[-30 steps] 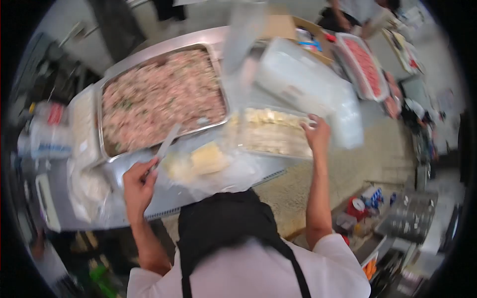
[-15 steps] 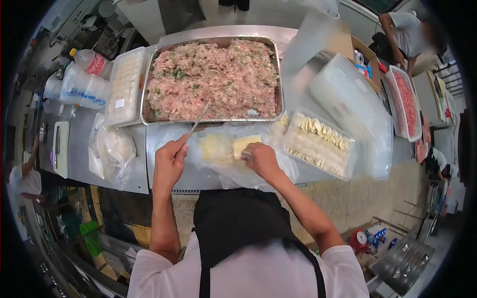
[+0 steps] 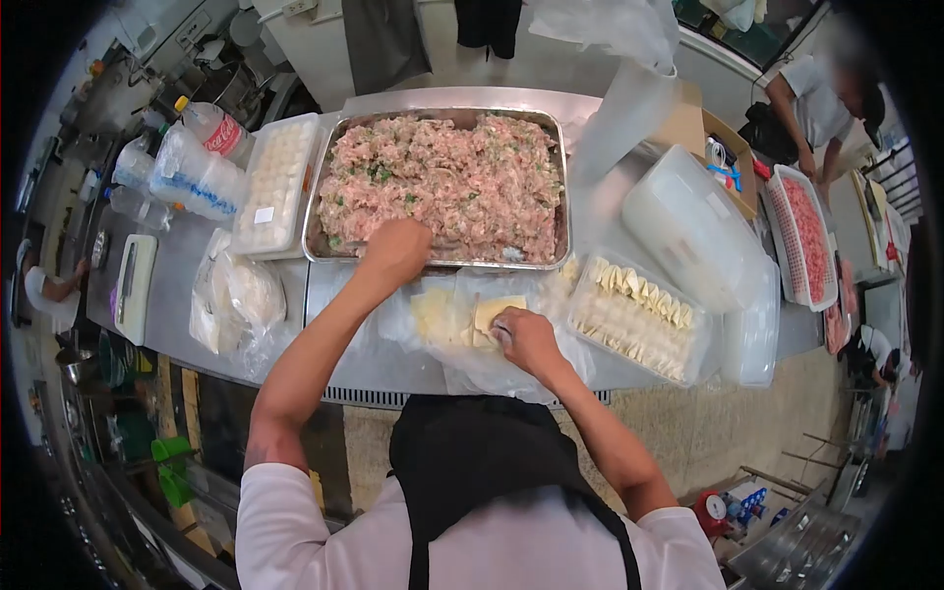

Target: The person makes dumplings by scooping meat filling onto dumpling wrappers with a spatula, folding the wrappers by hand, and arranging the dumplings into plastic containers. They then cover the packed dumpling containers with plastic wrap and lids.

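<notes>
My left hand (image 3: 398, 251) is closed over the front edge of a metal tray (image 3: 565, 211) heaped with pink minced meat (image 3: 442, 177) flecked with green. The thin stick-like spatula seen in it a moment before is hidden behind the hand. My right hand (image 3: 528, 339) has its fingers closed at the edge of a pale yellow square dough wrapper (image 3: 497, 313). Other yellow wrappers (image 3: 430, 313) lie to its left on clear plastic sheeting (image 3: 462, 369). To the right, a clear plastic box (image 3: 678, 374) contains rows of folded dumplings (image 3: 634, 315).
A lidded box of round white pieces (image 3: 270, 182) stands left of the tray, with a plastic bag (image 3: 236, 295) in front. Bottles (image 3: 216, 128) are at the back left. Clear lids (image 3: 688, 216) and a basket of meat (image 3: 806, 231) lie rightward. Another person (image 3: 816, 103) works at back right.
My left hand has gone forward from above the wrappers to the meat tray, carrying the spatula. My right hand stays by the wrapper. The head view has shifted slightly.
</notes>
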### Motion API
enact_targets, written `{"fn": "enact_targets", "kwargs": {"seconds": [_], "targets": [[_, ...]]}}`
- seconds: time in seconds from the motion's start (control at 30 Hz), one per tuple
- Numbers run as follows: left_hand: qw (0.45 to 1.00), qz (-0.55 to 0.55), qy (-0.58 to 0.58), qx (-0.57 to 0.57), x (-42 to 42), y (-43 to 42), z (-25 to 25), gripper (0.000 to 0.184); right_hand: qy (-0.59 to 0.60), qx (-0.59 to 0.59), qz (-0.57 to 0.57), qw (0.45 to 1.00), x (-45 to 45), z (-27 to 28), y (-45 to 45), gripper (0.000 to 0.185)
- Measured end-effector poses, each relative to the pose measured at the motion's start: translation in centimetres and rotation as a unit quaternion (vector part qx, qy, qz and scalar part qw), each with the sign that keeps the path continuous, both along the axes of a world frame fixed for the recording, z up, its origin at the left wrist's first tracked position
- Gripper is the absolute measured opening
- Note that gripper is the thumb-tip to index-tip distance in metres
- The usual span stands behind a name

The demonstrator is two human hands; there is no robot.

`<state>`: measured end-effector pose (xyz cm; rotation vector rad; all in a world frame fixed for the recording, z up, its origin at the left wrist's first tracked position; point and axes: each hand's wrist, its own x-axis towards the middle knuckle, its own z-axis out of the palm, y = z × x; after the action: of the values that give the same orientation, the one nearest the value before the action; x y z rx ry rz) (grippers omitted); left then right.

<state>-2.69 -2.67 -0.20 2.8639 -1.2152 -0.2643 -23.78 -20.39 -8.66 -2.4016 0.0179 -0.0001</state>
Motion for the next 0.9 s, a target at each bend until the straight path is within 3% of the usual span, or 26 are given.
{"fn": "enact_targets", "kwargs": {"seconds": [0.13, 0.23, 0.37, 0.43, 0.5, 0.57, 0.6, 0.63, 0.67, 0.7, 0.73, 0.9], "targets": [[0.995, -0.104, -0.004, 0.007, 1.3, -0.2, 0.1, 0.011, -0.029, 0.030, -0.016, 0.999, -0.2, -0.1, -0.6, 0.013], [0.996, -0.044, 0.071, 0.015, 2.9, 0.3, 2.3, 0.015, -0.052, 0.088, -0.046, 0.994, -0.6, 0.8, -1.3, 0.014], [0.994, -0.023, 0.034, 0.097, 2.3, -1.1, -0.7, 0.018, -0.056, 0.174, -0.095, 0.979, -0.8, 2.9, -2.0, 0.015], [0.991, -0.112, 0.057, 0.041, 2.4, -0.9, -2.4, 0.023, -0.030, 0.204, -0.117, 0.971, -1.1, 4.1, -2.5, 0.017], [0.989, -0.106, 0.102, -0.026, 3.2, 0.1, -1.9, 0.020, 0.000, 0.236, -0.139, 0.962, -1.7, 4.2, -3.0, 0.018], [0.981, -0.095, 0.143, -0.092, 3.6, 0.9, -0.6, 0.017, 0.001, 0.370, -0.167, 0.914, -2.0, 3.9, -3.7, 0.022], [0.967, -0.089, 0.181, -0.152, 3.4, 1.4, 0.0, 0.018, 0.000, 0.370, -0.168, 0.914, -2.2, 4.1, -3.8, 0.022], [0.949, -0.084, 0.219, -0.211, 3.3, 1.8, 0.6, 0.019, -0.001, 0.549, -0.187, 0.815, -2.4, 4.5, -3.9, 0.029], [0.949, -0.087, 0.218, -0.212, 3.3, 2.2, 1.0, 0.019, -0.005, 0.704, -0.198, 0.682, -2.4, 4.8, -4.1, 0.040], [0.930, -0.055, 0.279, -0.233, 3.0, 2.7, 1.3, 0.019, -0.005, 0.748, -0.181, 0.639, -2.3, 4.8, -4.3, 0.047], [0.906, -0.022, 0.340, -0.252, 2.6, 3.0, 1.5, 0.018, -0.006, 0.747, -0.185, 0.638, -2.2, 4.2, -4.4, 0.047], [0.857, 0.037, 0.410, -0.312, -0.2, 4.2, 2.7, 0.015, 0.023, 0.798, -0.145, 0.585, -1.4, 3.5, -3.1, 0.050]]}}
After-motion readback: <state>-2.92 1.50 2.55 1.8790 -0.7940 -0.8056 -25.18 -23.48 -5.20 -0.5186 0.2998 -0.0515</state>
